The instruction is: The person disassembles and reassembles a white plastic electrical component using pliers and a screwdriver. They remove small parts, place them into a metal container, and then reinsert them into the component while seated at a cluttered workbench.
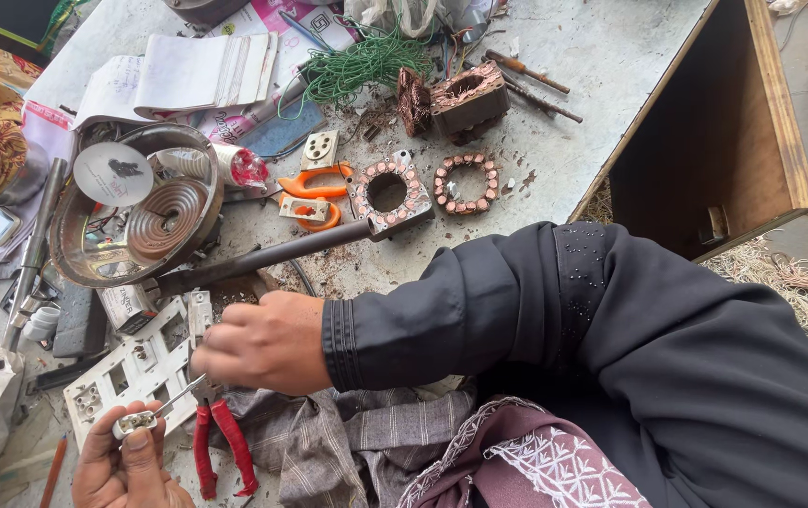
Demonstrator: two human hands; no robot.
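My left hand (pixel 122 466) at the bottom left pinches a small white electrical fitting (pixel 134 423) between thumb and fingers. My right hand (pixel 263 343), in a black sleeve reaching across from the right, is closed on a thin screwdriver (pixel 180 395). The screwdriver's metal shaft points down-left, and its tip touches the fitting. Red-handled pliers (pixel 221 450) lie just right of my left hand on a grey checked cloth (pixel 348 442). A white multi-slot switch plate (pixel 126 372) lies on the table under and left of my right hand.
A metal pan with a spiral heating coil (pixel 155 221) sits at the left. A long dark rod (pixel 263 256) crosses the middle. Behind lie two copper-wound stators (pixel 465 183), orange-handled cutters (pixel 315 183), green wire (pixel 362 66), an open notebook (pixel 188 75). A wooden box (pixel 780 122) stands at the right.
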